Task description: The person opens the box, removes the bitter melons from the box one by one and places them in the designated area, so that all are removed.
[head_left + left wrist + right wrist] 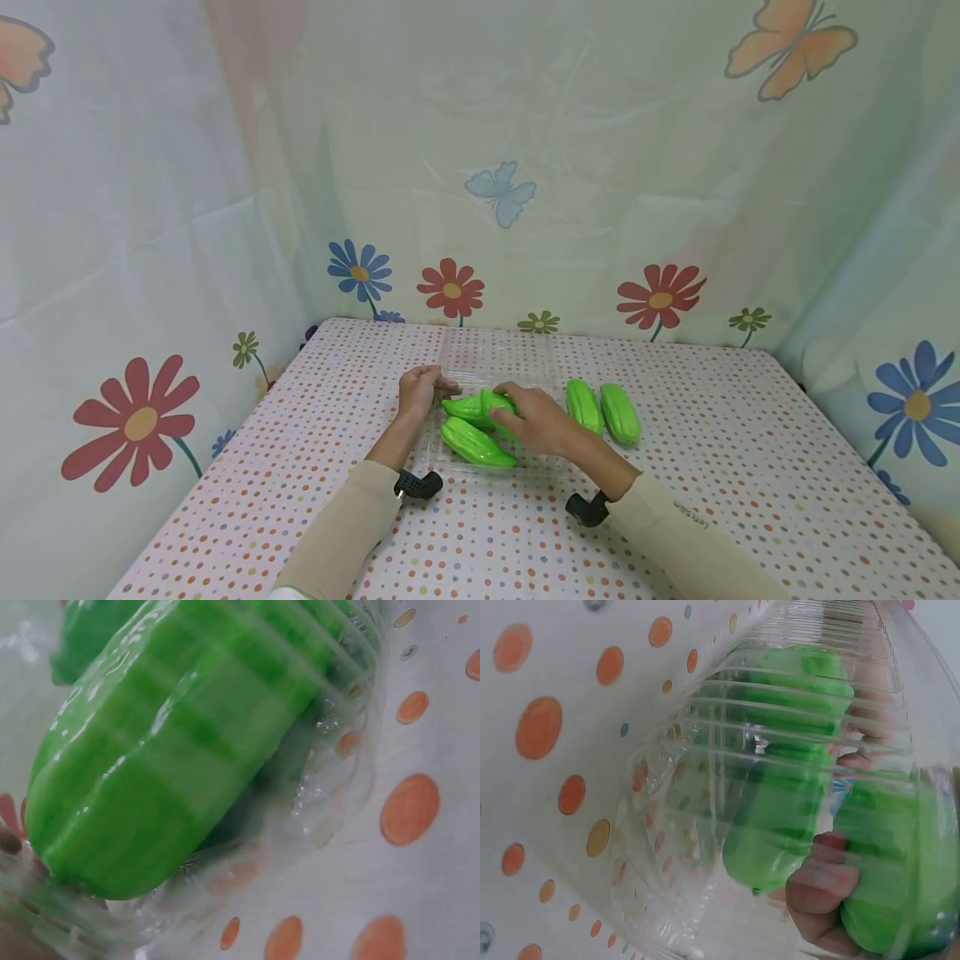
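Observation:
A clear plastic box [528, 461] with a hinged lid lies on the table, its lid [495, 354] spread out behind it. Two green ribbed cucumber-like vegetables lie inside: a nearer one [477, 443] and a farther one [463, 407], partly covered. My right hand [536, 419] grips a third green vegetable [889, 862] over the box, thumb and fingers around it. My left hand [422, 392] is at the box's left side, fingers curled at the wall and partly hidden. In the left wrist view a vegetable [172, 750] shows through the clear wall.
Two more green vegetables, one [584, 406] beside the box and another [620, 414] farther right, lie on the dotted tablecloth [735, 467]. A printed curtain [570, 208] stands behind the table and along both sides.

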`<state>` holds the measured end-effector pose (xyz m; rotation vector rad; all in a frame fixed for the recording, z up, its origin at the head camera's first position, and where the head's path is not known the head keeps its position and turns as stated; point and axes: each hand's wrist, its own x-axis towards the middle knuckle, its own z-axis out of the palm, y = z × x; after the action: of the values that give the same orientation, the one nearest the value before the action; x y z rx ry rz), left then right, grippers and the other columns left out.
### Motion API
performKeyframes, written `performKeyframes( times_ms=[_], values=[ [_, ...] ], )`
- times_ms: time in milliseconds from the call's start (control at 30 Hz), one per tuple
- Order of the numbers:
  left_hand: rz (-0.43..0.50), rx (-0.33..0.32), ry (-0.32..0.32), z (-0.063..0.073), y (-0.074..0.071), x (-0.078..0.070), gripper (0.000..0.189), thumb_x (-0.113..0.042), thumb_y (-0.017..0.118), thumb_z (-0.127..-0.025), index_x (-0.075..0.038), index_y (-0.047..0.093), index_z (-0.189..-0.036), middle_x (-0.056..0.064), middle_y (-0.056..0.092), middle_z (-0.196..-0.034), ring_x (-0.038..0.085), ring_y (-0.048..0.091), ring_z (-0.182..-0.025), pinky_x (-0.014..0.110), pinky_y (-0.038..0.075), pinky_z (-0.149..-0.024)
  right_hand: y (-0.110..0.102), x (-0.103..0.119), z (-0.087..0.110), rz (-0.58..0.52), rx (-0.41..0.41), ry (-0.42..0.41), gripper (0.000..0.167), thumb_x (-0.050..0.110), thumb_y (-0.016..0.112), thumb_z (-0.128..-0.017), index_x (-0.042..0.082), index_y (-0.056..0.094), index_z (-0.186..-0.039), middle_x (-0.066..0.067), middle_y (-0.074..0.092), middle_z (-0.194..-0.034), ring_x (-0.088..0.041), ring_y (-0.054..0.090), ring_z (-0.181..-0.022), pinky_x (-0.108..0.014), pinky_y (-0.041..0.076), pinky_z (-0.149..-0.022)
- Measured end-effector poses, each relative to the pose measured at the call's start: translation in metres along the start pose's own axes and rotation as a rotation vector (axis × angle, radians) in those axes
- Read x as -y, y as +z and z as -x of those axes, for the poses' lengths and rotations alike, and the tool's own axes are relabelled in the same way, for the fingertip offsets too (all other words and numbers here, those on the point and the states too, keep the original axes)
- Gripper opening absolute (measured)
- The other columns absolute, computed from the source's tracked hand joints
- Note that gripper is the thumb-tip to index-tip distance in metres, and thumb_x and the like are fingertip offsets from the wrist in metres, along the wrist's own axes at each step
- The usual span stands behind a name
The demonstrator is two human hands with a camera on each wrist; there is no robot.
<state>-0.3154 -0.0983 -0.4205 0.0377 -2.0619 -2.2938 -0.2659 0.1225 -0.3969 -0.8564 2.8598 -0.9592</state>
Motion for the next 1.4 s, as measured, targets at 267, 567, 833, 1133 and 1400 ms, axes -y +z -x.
performKeyframes(
  times_ms=[267, 567, 833, 1133, 1400],
  values=[
    [0.015, 0.003, 0.010, -0.002, -0.001, 0.004, 0.022, -0.008, 0.048, -0.104, 0.006, 0.064, -0.109, 0.027, 0.074, -0.088, 0.042, 0.074, -0.092, 0.053, 0.057, -0.087, 0.002, -0.002, 0.001, 0.005, -0.084, 0.040, 0.045, 0.029, 0.056, -0.105, 0.001, 0.054, -0.140, -0.006, 0.072, -0.097, -0.015, 0.066, -0.084, -0.044, 0.055, -0.082],
    [0.019, -0.005, 0.010, 0.000, 0.000, 0.001, 0.022, -0.007, 0.048, -0.103, 0.007, 0.063, -0.111, 0.025, 0.074, -0.086, 0.039, 0.075, -0.090, 0.052, 0.057, -0.089, -0.002, -0.006, 0.001, 0.012, -0.136, 0.053, 0.045, 0.029, 0.057, -0.104, 0.001, 0.054, -0.139, -0.009, 0.072, -0.104, -0.012, 0.063, -0.078, -0.042, 0.056, -0.079],
    [0.027, -0.006, -0.004, -0.019, -0.002, 0.021, 0.023, -0.009, 0.048, -0.103, 0.007, 0.061, -0.113, 0.025, 0.074, -0.086, 0.038, 0.075, -0.089, 0.051, 0.058, -0.087, -0.009, -0.011, 0.005, -0.018, -0.138, 0.067, 0.049, 0.030, 0.055, -0.105, -0.001, 0.051, -0.142, -0.009, 0.071, -0.097, -0.013, 0.061, -0.071, -0.040, 0.053, -0.075],
    [0.063, -0.035, -0.007, -0.029, -0.001, 0.038, 0.033, -0.015, 0.051, -0.103, 0.010, 0.057, -0.123, 0.020, 0.076, -0.084, 0.026, 0.077, -0.080, 0.034, 0.061, -0.075, -0.017, -0.021, 0.011, -0.032, -0.199, 0.081, 0.050, 0.030, 0.053, -0.106, 0.000, 0.048, -0.144, -0.002, 0.056, -0.078, -0.013, 0.051, -0.064, -0.033, 0.046, -0.063],
    [0.036, -0.047, 0.002, -0.028, -0.001, 0.038, 0.036, -0.016, 0.051, -0.100, 0.013, 0.060, -0.121, 0.014, 0.076, -0.078, 0.019, 0.076, -0.073, 0.029, 0.060, -0.069, -0.021, -0.027, 0.012, -0.038, -0.287, 0.095, 0.049, 0.030, 0.054, -0.105, -0.001, 0.049, -0.143, -0.005, 0.058, -0.080, -0.016, 0.052, -0.067, -0.034, 0.047, -0.064]
  ],
)
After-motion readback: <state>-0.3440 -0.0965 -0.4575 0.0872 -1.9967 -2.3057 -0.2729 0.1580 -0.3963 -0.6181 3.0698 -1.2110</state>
